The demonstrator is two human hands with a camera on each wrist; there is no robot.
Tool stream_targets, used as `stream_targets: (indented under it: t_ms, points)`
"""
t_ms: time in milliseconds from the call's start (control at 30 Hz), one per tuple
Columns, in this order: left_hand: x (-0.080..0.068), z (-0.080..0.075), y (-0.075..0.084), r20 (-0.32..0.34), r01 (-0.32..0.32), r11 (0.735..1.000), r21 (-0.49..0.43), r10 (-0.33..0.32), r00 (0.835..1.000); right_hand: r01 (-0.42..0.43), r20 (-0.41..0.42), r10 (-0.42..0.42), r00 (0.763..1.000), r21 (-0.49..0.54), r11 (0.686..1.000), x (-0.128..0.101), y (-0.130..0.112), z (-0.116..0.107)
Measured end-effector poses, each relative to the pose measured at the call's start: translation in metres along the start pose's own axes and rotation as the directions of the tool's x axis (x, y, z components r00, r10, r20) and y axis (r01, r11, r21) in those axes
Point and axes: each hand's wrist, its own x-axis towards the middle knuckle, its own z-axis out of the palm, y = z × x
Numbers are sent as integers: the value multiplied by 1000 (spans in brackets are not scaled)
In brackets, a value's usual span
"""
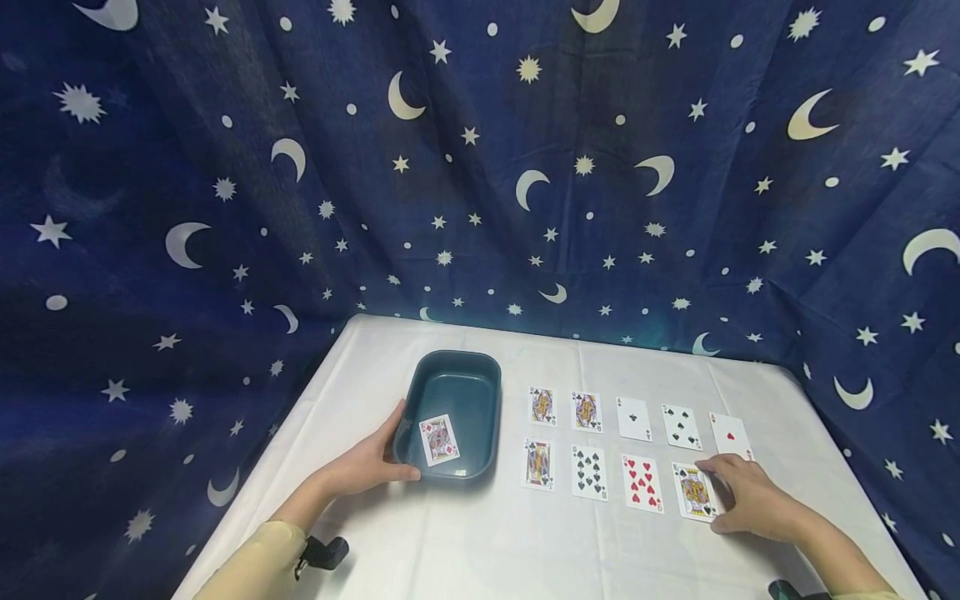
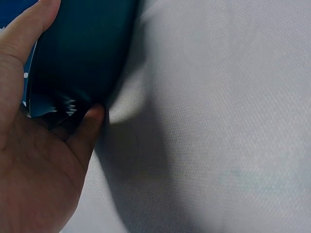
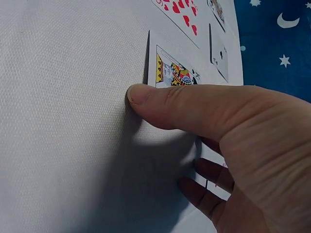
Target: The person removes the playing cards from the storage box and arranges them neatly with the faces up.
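Observation:
A dark teal bin (image 1: 480,379) stands on the white table with one red face card (image 1: 438,439) lying in it. My left hand (image 1: 384,457) grips the bin's near left corner, thumb along the near wall and fingers up the left wall; the left wrist view shows that hand (image 2: 73,131) against the bin (image 2: 82,53). My right hand (image 1: 726,497) pinches a face card of clubs (image 1: 692,490), the last card in the near row. In the right wrist view the thumb (image 3: 160,104) presses that card's (image 3: 172,73) near edge, with the other fingers curled at its far side.
Two rows of face-up cards lie right of the bin: face cards (image 1: 542,406), an ace (image 1: 633,418) and a red card (image 1: 730,435) at the back, spades (image 1: 589,472) and hearts (image 1: 642,482) in front. A blue star-and-moon cloth (image 1: 480,167) walls the table (image 1: 487,550).

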Motion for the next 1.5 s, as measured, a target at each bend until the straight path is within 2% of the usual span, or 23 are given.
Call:
stream_targets:
  t_ms: [867,1033,1133,1267,1500]
  points:
    - [0,0,-2,-8,-2,1000,7,2,1000,-5,7,5,1000,3,1000,1,-3,-3]
    - [0,0,-3,-11,-12,1000,15,12,1000,6,-47,-4,999,32,999,6,-9,-10]
    - [0,0,-2,-9,-9,1000,15,10,1000,18,-87,-13,996,50,999,13,-21,-15]
    - [0,0,-2,-5,-3,1000,12,3,1000,44,-118,-37,992,54,998,27,-51,-21]
    - [0,0,-4,-9,2,1000,24,-2,1000,181,-177,-170,969,52,982,63,-115,-18]
